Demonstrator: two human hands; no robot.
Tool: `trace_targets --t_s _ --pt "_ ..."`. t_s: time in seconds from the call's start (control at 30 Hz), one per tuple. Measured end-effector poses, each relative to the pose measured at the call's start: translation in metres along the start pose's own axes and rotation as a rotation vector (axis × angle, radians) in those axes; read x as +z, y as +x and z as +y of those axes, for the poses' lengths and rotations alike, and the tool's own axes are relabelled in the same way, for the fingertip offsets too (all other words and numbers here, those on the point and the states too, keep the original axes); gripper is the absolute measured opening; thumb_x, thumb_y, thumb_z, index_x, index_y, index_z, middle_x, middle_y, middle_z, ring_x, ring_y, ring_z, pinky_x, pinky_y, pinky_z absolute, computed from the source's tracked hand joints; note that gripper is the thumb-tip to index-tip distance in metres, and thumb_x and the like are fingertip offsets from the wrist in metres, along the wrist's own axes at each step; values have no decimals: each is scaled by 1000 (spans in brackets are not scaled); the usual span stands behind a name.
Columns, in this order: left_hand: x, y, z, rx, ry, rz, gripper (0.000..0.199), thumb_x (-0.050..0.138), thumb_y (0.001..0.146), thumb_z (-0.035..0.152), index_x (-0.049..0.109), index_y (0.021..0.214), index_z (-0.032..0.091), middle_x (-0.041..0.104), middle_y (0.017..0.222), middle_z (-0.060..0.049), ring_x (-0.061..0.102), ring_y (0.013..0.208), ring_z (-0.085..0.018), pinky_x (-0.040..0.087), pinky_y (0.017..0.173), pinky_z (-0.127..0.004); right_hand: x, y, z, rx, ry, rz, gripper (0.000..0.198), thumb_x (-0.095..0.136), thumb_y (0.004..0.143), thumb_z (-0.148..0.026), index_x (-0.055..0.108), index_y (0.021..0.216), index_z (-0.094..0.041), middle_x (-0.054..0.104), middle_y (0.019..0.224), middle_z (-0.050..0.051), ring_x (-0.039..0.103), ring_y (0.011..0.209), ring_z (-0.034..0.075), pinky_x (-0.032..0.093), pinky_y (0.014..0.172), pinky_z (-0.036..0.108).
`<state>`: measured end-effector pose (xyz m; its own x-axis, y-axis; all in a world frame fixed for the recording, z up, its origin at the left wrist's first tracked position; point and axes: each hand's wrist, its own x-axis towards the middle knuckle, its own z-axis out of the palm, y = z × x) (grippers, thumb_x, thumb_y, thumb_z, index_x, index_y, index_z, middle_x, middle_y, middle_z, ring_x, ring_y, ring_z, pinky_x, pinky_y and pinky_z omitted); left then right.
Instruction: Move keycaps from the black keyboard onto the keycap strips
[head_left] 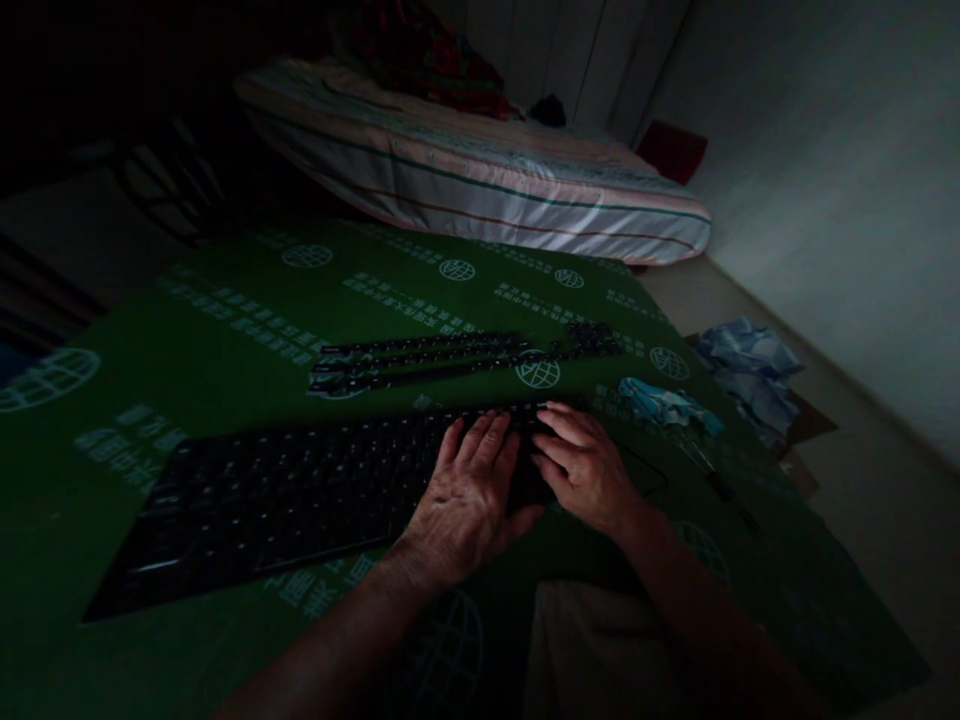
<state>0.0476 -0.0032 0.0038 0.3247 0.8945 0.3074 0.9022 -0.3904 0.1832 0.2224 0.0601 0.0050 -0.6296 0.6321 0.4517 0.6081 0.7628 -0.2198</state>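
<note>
A black keyboard point(285, 495) lies on a green printed cloth point(225, 330) in dim light. My left hand point(469, 500) rests flat on the right part of the keyboard, fingers spread and pointing away. My right hand point(589, 465) lies beside it at the keyboard's right end, its fingers curled over the edge and touching the left hand's fingertips. Whether it pinches something small I cannot tell. Beyond the keyboard lie dark strips with keys point(420, 360) and a small pile of loose black keycaps point(592, 338).
A crumpled blue cloth point(664, 405) lies on the green cloth to the right, with more blue material point(750, 365) on the floor beyond. A striped mattress point(480, 170) lies at the back. A pale wall point(840, 200) runs along the right.
</note>
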Motion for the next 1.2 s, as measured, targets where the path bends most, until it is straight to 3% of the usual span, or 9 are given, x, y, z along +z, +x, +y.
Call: trace_targets --t_s 0.1,0.23,0.33,0.67,0.97,1.2 --pt "0 0 0 8 8 17 61 57 79 49 50 124 8 44 138 -21 35 131 -35 26 107 -55 0 0 1 8 11 18 18 55 84 -22 69 95 -19 62 118 13 50 120 27 45 99 47" --pt "1 -1 0 11 12 36 60 56 80 50 52 122 8 45 137 -21 37 130 -35 27 107 -56 0 0 8 51 46 182 20 54 85 -21 68 99 -20 63 116 11 53 116 26 45 98 47" --pt "2 -2 0 10 18 32 60 57 80 50 52 123 9 44 138 -21 36 130 -35 26 107 -55 0 -1 13 67 33 223 20 53 85 -20 68 98 -21 63 114 11 54 114 25 47 97 47" --pt "1 0 0 9 5 4 56 57 80 50 54 123 13 43 139 -20 34 131 -36 25 107 -57 0 0 5 -3 -5 32 18 55 84 -22 70 92 -17 61 117 14 50 118 28 44 98 48" --pt "3 -2 -1 22 17 14 59 55 82 49 50 127 11 42 140 -20 33 132 -35 25 107 -56 0 1 5 -5 -1 4 16 57 83 -23 70 90 -18 60 119 14 48 120 28 44 99 47" --pt "2 -1 0 13 33 2 60 56 81 51 52 125 11 42 140 -20 33 132 -35 25 107 -55 1 -1 18 81 63 264 21 53 85 -20 67 101 -21 64 111 10 57 110 24 48 95 45"
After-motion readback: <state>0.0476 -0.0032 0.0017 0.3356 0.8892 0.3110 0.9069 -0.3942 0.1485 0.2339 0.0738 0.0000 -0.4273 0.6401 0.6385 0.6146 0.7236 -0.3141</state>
